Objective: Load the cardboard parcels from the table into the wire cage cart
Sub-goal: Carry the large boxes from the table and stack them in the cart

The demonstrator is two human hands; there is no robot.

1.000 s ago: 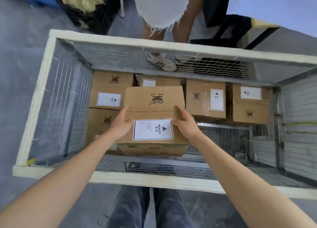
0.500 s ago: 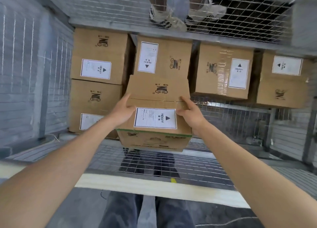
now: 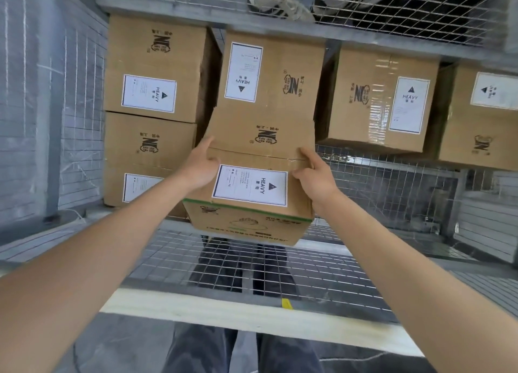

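A worker's left hand (image 3: 200,166) and right hand (image 3: 314,176) grip a cardboard parcel (image 3: 260,140) inside the wire cage cart (image 3: 252,308), beside five loaded parcels (image 3: 157,69). What remains on the unseen surface cannot be told.

The box (image 3: 260,137) at twelve o'clock looked to me like matt brown cardboard, its label (image 3: 250,186) smooth white paper. At two o'clock a second box (image 3: 350,126) wore glossy clear tape (image 3: 377,120). The cage (image 3: 378,182) was dull grey metal wire; my jeans (image 3: 201,350), at six, were dark denim.
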